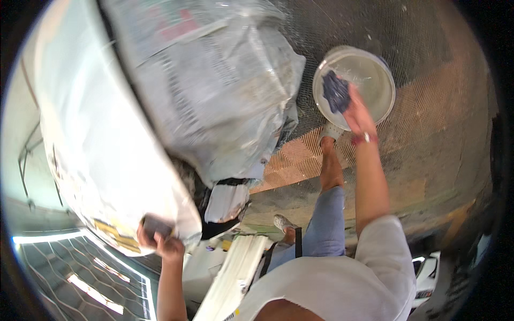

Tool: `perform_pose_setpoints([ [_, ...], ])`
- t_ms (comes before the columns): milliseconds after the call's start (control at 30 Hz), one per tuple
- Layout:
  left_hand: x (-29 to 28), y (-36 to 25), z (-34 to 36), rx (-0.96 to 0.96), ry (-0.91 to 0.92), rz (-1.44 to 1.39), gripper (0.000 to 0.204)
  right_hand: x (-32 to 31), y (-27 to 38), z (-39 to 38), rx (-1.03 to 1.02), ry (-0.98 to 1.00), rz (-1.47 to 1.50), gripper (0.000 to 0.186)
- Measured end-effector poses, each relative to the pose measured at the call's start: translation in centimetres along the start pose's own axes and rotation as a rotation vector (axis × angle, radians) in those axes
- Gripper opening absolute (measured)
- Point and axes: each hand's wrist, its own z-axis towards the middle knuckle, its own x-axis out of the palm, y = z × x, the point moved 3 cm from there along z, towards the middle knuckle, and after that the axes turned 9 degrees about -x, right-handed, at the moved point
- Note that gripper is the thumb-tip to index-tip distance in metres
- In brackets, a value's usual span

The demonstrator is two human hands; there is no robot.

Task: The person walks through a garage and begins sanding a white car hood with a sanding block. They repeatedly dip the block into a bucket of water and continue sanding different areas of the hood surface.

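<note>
My right hand (356,109) grips a crumpled dark wet cloth (336,92) above a round whitish bucket (375,91) on the ground. My left hand (168,243) is closed on a small dark grey block (155,224) at the lower end of a long, glossy white panel (107,128). Whether the block touches the panel I cannot tell. A large grey sheet with plastic film (209,91) lies beside the panel, between it and the bucket.
My feet (329,132) are on a worn floor with textured mats (428,101). Below the panel are long pale boards (235,273) and dark items. Hexagonal strip lights (80,273) show at the lower left. A dark and white object (428,273) sits at the lower right.
</note>
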Motion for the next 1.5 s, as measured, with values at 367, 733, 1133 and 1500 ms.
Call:
perform_pose_setpoints([
  [367,-0.8,-2.6,1.8,-0.101,-0.129,0.032,0.061,16.4,21.5,-14.1,-0.276,0.349,0.454,0.074],
  [733,-8.0,1.8,0.8,-0.549,-0.309,-1.88,0.06,58.6,2.7,-35.2,-0.598,0.866,-0.78,0.045],
  [1133,-9.3,11.0,1.3,-0.357,-0.104,-1.362,0.03,51.1,-13.4,-33.3,-1.077,-0.201,-1.325,0.098],
  [1500,-5.7,40.5,-7.2,-0.304,-0.331,-0.478,0.062,53.9,-15.5,-30.3,-0.931,-0.516,-1.348,0.099],
])
